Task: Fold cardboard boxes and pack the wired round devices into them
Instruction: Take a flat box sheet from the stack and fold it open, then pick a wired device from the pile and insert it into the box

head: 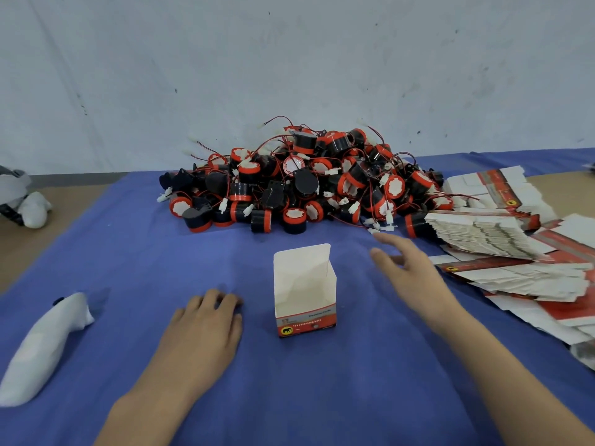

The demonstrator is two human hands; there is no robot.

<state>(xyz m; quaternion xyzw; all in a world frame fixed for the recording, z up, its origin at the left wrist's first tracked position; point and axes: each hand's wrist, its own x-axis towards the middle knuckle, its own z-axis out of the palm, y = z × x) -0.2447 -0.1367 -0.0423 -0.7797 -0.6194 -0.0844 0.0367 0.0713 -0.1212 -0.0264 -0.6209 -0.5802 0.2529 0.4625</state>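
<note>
A small folded cardboard box [304, 292] stands upright on the blue cloth, its top flap up and its inside showing nothing. Behind it lies a big heap of black-and-red round devices [306, 178] with red wires and white plugs. My left hand [206, 323] rests on the cloth just left of the box, fingers loosely curled, holding nothing. My right hand [409, 268] hovers to the right of the box with fingers spread, between the box and the heap's near right edge, holding nothing.
Stacks of flat unfolded red-and-white boxes [502, 233] fan out at the right. A white wrapped bundle [45, 346] lies at the left on the blue cloth [128, 252]. Another white bundle [32, 207] sits at the far left by the wall.
</note>
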